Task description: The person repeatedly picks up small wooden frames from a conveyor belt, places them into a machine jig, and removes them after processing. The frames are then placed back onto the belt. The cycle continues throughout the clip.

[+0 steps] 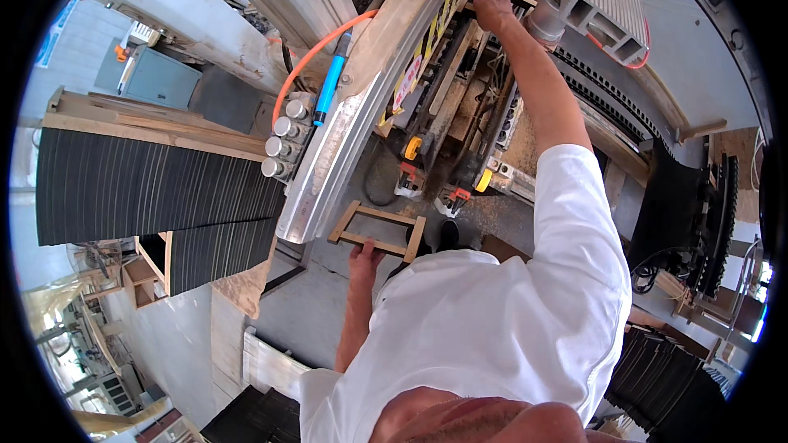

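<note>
Presently, left hand pinching frame; right hand reaching into machine, fingers unreadable; next move seemingly calling for sure right grip.

Ahead of the person, the machine bed runs away between a long metal beam on its left and toothed strips on its right, with the right hand over its far end and sawdust on the floor before its near end. The wooden frame, held at its near bar by the left hand, lies between bed and body, right of the beam's near end, whose left side bears a row of knobs. Farther left stands a panel stack, a cabinet beyond it.
</note>
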`<state>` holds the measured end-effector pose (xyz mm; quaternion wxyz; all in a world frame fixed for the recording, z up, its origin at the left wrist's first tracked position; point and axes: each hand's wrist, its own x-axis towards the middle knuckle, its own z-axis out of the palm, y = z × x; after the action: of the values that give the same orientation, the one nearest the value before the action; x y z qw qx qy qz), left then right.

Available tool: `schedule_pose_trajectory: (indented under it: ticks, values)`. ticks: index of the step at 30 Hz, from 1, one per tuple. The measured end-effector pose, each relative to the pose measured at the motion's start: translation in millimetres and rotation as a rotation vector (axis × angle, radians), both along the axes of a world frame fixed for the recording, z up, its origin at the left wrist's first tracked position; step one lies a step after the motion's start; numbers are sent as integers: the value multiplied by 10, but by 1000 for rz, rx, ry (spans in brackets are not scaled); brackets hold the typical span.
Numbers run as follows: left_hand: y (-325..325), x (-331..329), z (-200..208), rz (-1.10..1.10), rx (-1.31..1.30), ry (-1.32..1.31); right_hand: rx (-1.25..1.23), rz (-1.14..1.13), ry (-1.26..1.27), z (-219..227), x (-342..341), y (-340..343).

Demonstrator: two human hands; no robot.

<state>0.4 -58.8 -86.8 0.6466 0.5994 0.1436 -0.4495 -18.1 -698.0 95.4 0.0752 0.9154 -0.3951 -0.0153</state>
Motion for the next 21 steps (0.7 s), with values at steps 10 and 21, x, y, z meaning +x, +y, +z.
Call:
schedule_pose_trajectory:
  ticks: [10,21]
  values:
    - [52,-158,-92,19,11,45,6,29,56,53,-277,-54]
    - [-199,-164,-96,-108,75,-19,4,89,-58,3,-271,-111]
